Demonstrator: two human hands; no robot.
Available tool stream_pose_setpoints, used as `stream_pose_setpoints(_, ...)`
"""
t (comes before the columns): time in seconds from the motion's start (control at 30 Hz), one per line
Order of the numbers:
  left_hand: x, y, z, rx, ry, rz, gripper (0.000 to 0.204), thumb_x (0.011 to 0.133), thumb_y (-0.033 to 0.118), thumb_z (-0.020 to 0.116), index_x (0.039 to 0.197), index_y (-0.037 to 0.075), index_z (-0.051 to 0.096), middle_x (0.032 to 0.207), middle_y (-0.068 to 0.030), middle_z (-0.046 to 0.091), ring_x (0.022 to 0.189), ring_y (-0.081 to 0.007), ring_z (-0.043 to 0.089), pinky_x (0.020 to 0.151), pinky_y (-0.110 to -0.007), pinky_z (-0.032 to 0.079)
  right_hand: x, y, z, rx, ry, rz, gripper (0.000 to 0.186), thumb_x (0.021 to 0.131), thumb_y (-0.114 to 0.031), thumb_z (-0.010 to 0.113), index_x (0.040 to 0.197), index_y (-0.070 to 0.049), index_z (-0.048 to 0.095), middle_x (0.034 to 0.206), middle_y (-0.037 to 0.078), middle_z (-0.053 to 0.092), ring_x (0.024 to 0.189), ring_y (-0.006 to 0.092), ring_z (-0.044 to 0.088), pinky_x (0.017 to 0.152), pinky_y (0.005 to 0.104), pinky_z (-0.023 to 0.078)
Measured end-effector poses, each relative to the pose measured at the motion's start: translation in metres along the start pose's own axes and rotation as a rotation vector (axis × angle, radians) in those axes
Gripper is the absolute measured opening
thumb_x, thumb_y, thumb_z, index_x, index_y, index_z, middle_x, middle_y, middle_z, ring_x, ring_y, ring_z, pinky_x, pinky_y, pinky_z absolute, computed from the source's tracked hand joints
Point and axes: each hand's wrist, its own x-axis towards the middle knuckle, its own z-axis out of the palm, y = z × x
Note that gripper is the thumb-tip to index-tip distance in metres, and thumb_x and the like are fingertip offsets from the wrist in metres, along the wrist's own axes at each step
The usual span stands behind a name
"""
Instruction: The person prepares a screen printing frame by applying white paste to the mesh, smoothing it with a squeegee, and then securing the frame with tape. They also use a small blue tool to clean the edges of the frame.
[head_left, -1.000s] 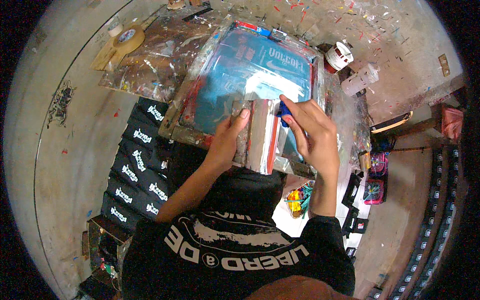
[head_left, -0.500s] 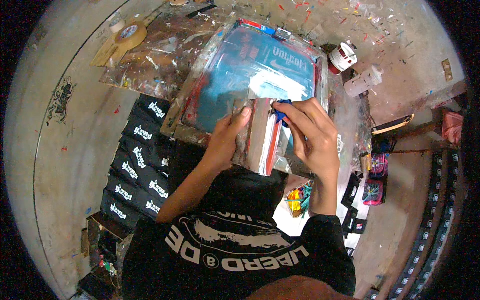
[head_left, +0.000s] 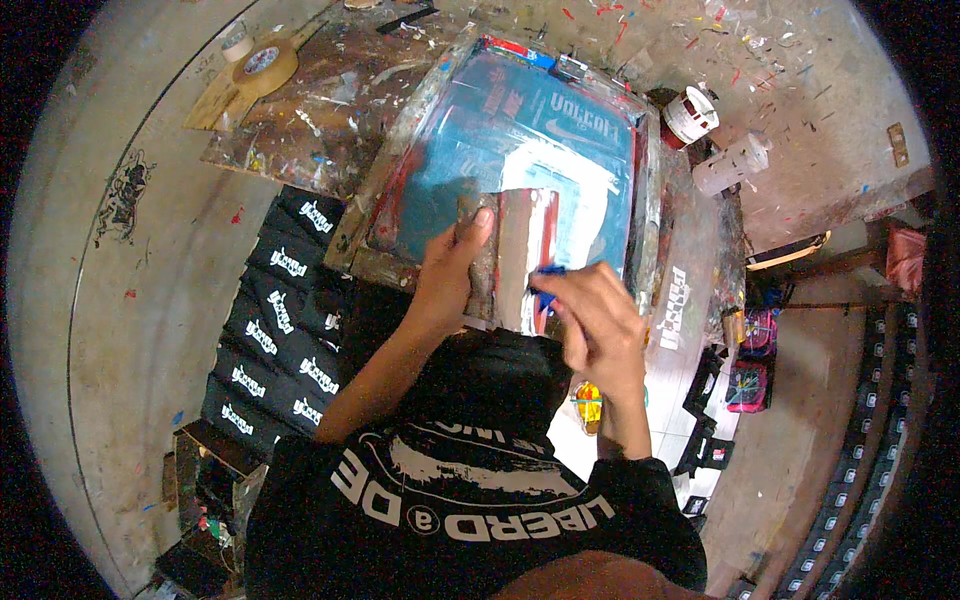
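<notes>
Left hand (head_left: 450, 265) was curled round the squeegee's left side, thumb on top, fingers mostly hidden; right hand (head_left: 597, 310) half-closed, thumb and fingertips pinching a blue wad at the squeegee's right edge. Paint-spattered table (head_left: 300, 125) ran behind, black printed panels (head_left: 285, 315) lying lower left. Screen-printing frame (head_left: 360, 220) with blue mesh (head_left: 430, 190) sat on the table. Wooden squeegee (head_left: 518, 262), red and white along its edge, was held over the frame's near side; contact unclear. White red-stained tub (head_left: 692, 115) and translucent cup (head_left: 735, 165) stood right, tan tape roll (head_left: 282, 78) far left. Blue wad (head_left: 546, 288): material unclear, mostly covered by fingers.
</notes>
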Motion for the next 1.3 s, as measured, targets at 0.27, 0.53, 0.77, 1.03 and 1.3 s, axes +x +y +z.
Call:
stream_pose_setpoints(0.27, 0.001, 0.002, 0.002, 0.176, 0.078, 0.076, 0.044, 0.100, 0.041, 0.058, 0.115, 0.000, 0.065, 0.096, -0.0055, 0.068, 0.081, -0.0112, 0.065, 0.074, -0.028, 0.053, -0.024, -0.008, 0.000, 0.104, -0.017, 0.015, 0.027, 0.073, 0.010, 0.068, 0.098, 0.001, 0.074, 0.085, 0.013, 0.066, 0.075, 0.0256, 0.062, 0.067, 0.0349, 0.050)
stream_pose_setpoints(0.53, 0.000, 0.002, 0.008, 0.131, -0.010, 0.068, 0.046, 0.101, 0.041, 0.057, 0.121, 0.000, 0.062, 0.099, -0.0063, 0.070, 0.083, -0.0128, 0.067, 0.077, -0.029, 0.055, 0.051, 0.016, -0.026, -0.003, 0.064, -0.083, 0.027, 0.079, 0.002, 0.072, 0.105, -0.003, 0.075, 0.093, 0.013, 0.072, 0.081, 0.0266, 0.066, 0.073, 0.0349, 0.052)
stream_pose_setpoints(0.77, 0.006, 0.019, -0.001, 0.073, -0.027, 0.126, 0.045, 0.101, 0.040, 0.057, 0.121, 0.000, 0.063, 0.104, -0.0074, 0.070, 0.088, -0.0147, 0.069, 0.079, -0.031, 0.055, -0.006, 0.003, -0.005, 0.159, -0.110, -0.048, 0.029, 0.080, 0.001, 0.067, 0.108, -0.005, 0.072, 0.093, 0.013, 0.067, 0.080, 0.0295, 0.062, 0.071, 0.0378, 0.053)
stream_pose_setpoints(1.03, 0.000, 0.012, -0.007, 0.119, -0.049, 0.064, 0.047, 0.100, 0.043, 0.057, 0.120, 0.000, 0.063, 0.102, -0.0061, 0.070, 0.086, -0.0128, 0.067, 0.078, -0.028, 0.054, 0.030, 0.008, -0.013, 0.074, -0.046, -0.087, 0.025, 0.082, -0.002, 0.067, 0.106, -0.006, 0.073, 0.092, 0.011, 0.066, 0.080, 0.0293, 0.063, 0.073, 0.0379, 0.053)
stream_pose_setpoints(1.3, 0.001, 0.005, -0.006, 0.039, -0.059, 0.013, 0.045, 0.102, 0.042, 0.054, 0.119, 0.001, 0.063, 0.103, -0.0069, 0.069, 0.088, -0.0141, 0.068, 0.079, -0.029, 0.055, 0.054, 0.015, -0.013, 0.092, 0.058, -0.089, 0.029, 0.081, -0.001, 0.069, 0.109, -0.006, 0.072, 0.093, 0.013, 0.067, 0.084, 0.0306, 0.064, 0.074, 0.0389, 0.053)
